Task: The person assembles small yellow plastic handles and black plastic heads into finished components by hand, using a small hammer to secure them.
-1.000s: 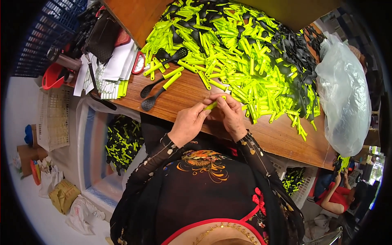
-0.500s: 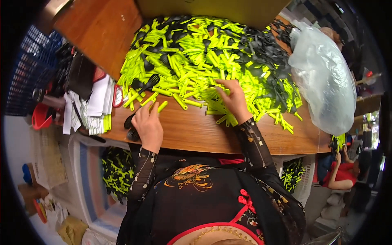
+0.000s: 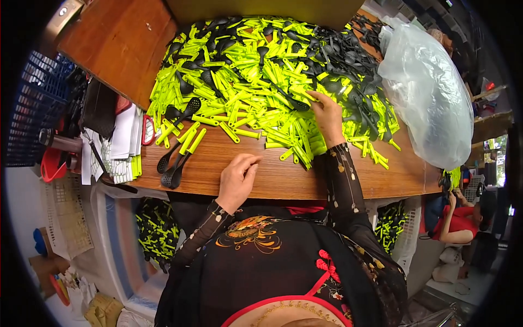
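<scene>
My right hand [image 3: 328, 117] reaches into a wide heap of lime-green handles [image 3: 245, 106] and black utensil heads. Its thumb and forefinger close at the black perforated head of a slotted spoon [image 3: 297, 104] lying over the heap. Above the bare wood in front of me is my left hand [image 3: 238, 178], its fingers slightly bent, thumb a little apart, nothing visible in them. To its left lie black slotted spoons [image 3: 172, 177] with lime-green handles, side by side, heads toward me. Another slotted spoon [image 3: 190, 107] rests at the heap's left edge.
The wooden table [image 3: 283, 182] has a raised board [image 3: 117, 52] at the far left. Papers [image 3: 125, 133] and red-handled scissors [image 3: 147, 129] sit at the left edge. A filled translucent plastic bag [image 3: 427, 95] stands on the right. Another person [image 3: 457, 223] works at far right.
My left hand has let go of a utensil beside the others and moved right, toward me. My right hand has shifted slightly right and now meets a slotted spoon's head.
</scene>
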`<state>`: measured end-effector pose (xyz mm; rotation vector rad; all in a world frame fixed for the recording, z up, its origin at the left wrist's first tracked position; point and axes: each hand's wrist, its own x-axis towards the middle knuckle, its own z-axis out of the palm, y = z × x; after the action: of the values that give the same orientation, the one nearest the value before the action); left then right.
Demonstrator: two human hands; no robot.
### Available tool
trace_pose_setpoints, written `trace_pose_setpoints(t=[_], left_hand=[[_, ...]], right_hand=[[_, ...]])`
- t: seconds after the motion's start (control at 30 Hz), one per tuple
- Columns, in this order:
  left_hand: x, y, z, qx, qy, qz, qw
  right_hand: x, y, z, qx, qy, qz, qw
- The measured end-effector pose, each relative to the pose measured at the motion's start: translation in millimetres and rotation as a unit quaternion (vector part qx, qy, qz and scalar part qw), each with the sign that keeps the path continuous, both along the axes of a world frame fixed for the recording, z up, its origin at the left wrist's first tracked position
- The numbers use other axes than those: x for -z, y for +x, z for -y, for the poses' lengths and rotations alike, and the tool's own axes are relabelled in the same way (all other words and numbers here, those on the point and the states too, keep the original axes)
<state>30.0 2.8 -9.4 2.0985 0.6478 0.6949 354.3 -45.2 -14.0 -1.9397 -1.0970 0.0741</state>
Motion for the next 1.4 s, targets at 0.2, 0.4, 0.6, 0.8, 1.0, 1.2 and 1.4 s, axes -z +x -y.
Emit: trace_pose_setpoints(t=[0.2,0.4,0.6,0.8,1.0,1.2,1.4], left_hand=[[4,21,-2,0.033,-0.470,0.094,0.877],[-20,51,-8,0.019,-0.521,0.143,0.841],[-36,44,-22,0.040,0.116,-0.013,0.992],[2,29,-11,0.077,-0.423,0.059,0.901],[-13,42,-4,0.104,-0.546,0.077,0.828],[-7,35,2,0.095,-0.585,0.110,0.798],[36,26,8,0.045,-0.334,0.124,0.933]], right_hand=[[-14,-36,28,0.006,-0.010,-0.137,0.991],[-18,-58,33,-0.096,0.091,-0.317,0.939],[-51,-92,42,-0.254,-0.064,-0.239,0.935],[-47,-63,55,-0.193,-0.007,-0.130,0.973],[-3,67,113,0.035,-0.102,0.336,0.936],[-34,29,90,0.013,0.002,0.253,0.967],[-55,-78,67,-0.117,0.090,-0.128,0.981]])
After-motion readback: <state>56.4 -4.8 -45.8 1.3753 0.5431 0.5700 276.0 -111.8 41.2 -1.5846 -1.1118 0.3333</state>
